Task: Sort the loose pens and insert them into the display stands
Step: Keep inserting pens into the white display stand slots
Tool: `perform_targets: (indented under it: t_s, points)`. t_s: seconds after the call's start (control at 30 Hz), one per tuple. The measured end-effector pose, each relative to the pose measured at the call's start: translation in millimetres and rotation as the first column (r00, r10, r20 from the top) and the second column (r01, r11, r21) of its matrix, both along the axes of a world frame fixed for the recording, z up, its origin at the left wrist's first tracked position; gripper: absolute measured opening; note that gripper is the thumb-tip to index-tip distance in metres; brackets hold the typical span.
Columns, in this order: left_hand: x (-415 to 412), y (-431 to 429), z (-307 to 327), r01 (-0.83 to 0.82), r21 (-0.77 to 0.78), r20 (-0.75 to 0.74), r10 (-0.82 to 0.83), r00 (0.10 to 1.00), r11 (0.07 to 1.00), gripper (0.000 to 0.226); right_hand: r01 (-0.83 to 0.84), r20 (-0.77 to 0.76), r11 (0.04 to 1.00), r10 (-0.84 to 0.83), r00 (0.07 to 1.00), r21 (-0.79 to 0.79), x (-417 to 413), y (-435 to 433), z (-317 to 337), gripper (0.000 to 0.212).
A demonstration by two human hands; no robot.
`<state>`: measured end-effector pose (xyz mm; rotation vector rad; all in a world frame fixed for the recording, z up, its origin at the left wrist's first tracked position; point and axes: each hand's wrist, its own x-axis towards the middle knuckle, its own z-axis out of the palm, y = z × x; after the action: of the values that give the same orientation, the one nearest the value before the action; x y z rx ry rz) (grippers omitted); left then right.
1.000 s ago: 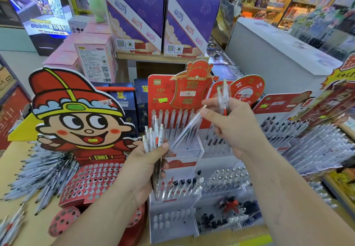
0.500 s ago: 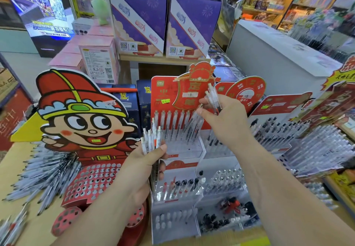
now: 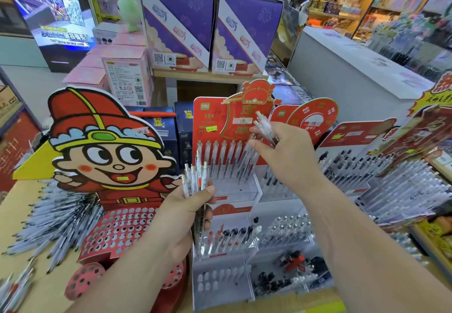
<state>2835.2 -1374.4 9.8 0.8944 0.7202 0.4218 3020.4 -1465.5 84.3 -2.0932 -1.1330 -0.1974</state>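
Observation:
My left hand (image 3: 181, 217) grips a bundle of several clear pens (image 3: 195, 180), held upright in front of the tiered white display stand (image 3: 234, 190). My right hand (image 3: 286, 156) is raised over the stand's top row and holds a few clear pens (image 3: 265, 127) between thumb and fingers. One of those pens (image 3: 247, 158) slants down from its fingers into the top row, beside a line of pens (image 3: 220, 158) standing there. Lower tiers hold black-capped and red pens (image 3: 234, 237).
A red cartoon-boy stand (image 3: 110, 156) with a perforated base (image 3: 117, 234) sits left, with spread pens (image 3: 51, 222) beside it. More pen racks (image 3: 401, 185) fill the right. Purple boxes (image 3: 210, 26) and a white counter (image 3: 347, 68) stand behind.
My right hand moved down and forward, lowering one pen from a raised slant to the stand's top row. My left hand stayed about where it was with its bundle.

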Motion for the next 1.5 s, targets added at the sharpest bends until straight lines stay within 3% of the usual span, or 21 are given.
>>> perform_targets:
  t_s: [0.43,0.87,0.97,1.0,1.07,1.2,1.5]
  points:
    - [-4,-2,0,-0.020,-0.069,0.000,0.020,1.000,0.997,0.028,0.008,-0.043,1.000,-0.008,0.999,-0.017,-2,3,2,0.022]
    - [-7,-1,0,-0.013,-0.113,0.024,0.016,1.000,0.994,0.025,0.006,0.016,0.998,-0.005,1.000,-0.059,-1,3,-1,0.022]
    - [-7,-1,0,-0.011,-0.109,0.030,0.014,0.999,0.994,0.024,0.006,0.032,0.992,-0.002,0.999,-0.128,0,3,-6,0.010]
    - [-7,-1,0,-0.009,-0.109,0.029,0.012,0.999,0.994,0.023,0.006,0.038,0.988,0.000,0.999,-0.152,0,3,-5,0.013]
    - [-8,-2,0,-0.010,-0.107,0.026,0.013,1.000,0.994,0.023,0.013,0.087,0.981,0.004,0.996,-0.194,-1,7,-6,0.041]
    - [-8,-2,0,-0.017,-0.110,0.021,0.020,1.000,0.994,0.022,0.031,0.206,0.962,0.027,0.978,-0.271,-6,14,-5,0.014]
    - [-12,-4,5,0.025,-0.089,0.052,-0.021,0.998,0.996,0.019,0.037,0.249,0.963,0.032,0.968,-0.266,-3,14,-9,0.017]
